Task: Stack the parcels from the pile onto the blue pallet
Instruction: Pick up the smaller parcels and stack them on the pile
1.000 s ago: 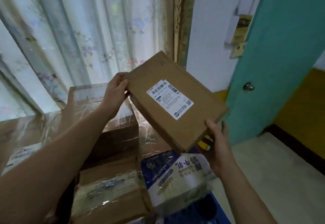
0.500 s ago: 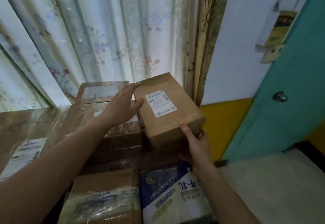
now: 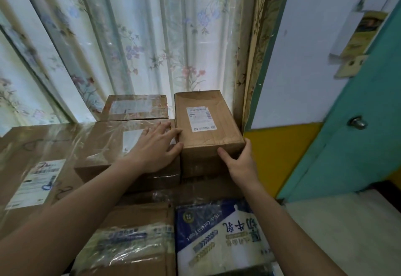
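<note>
Head view. Brown parcel: on the stack's far right, against the curtain; white barcode label, print apparently too small to read. Left hand: flat, fingers spread, touching its left side. Right hand: gripping its near right corner. Blue-and-white carton: "Milk", Chinese characters.

Labelled parcel now set down on stack (previously held aloft)

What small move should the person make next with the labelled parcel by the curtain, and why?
Probably let go and draw both hands back. The labelled cardboard parcel already lies flat on the stack, snug beside the taped box. The left hand only rests at its edge and the right hand cups its near corner, so nothing seems left to adjust.
</note>
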